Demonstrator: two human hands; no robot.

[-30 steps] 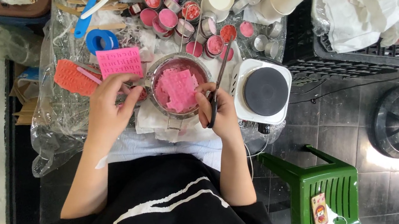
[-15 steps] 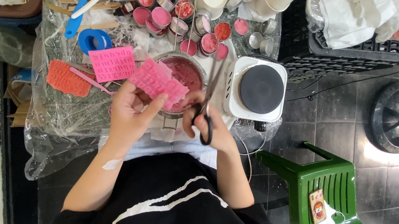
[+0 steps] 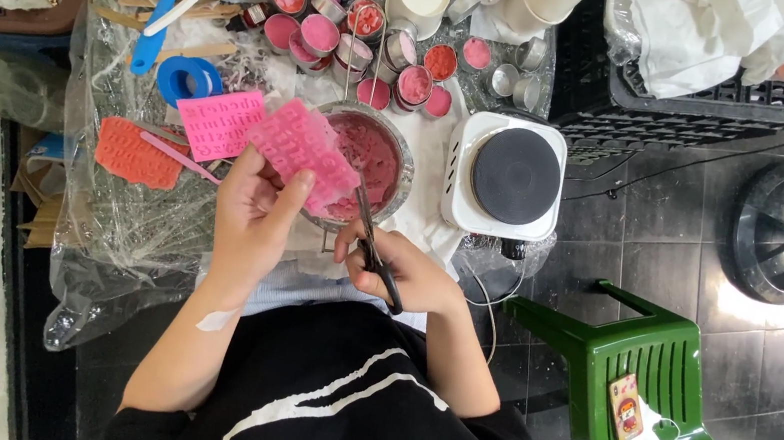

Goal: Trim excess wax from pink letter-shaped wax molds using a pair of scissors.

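over a plastic-covered table [image 3: 116, 244] — grey tiled floor [image 3: 670, 257] beside it.

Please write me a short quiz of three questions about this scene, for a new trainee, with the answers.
1. True or false: the left hand holds a pink mould.
2. Which tool is in the right hand? A) spoon B) scissors C) brush
3. Fill in: the white hot plate stands to the ____ of the metal bowl, as the camera shows it.

Key: 1 true; 2 B; 3 right.
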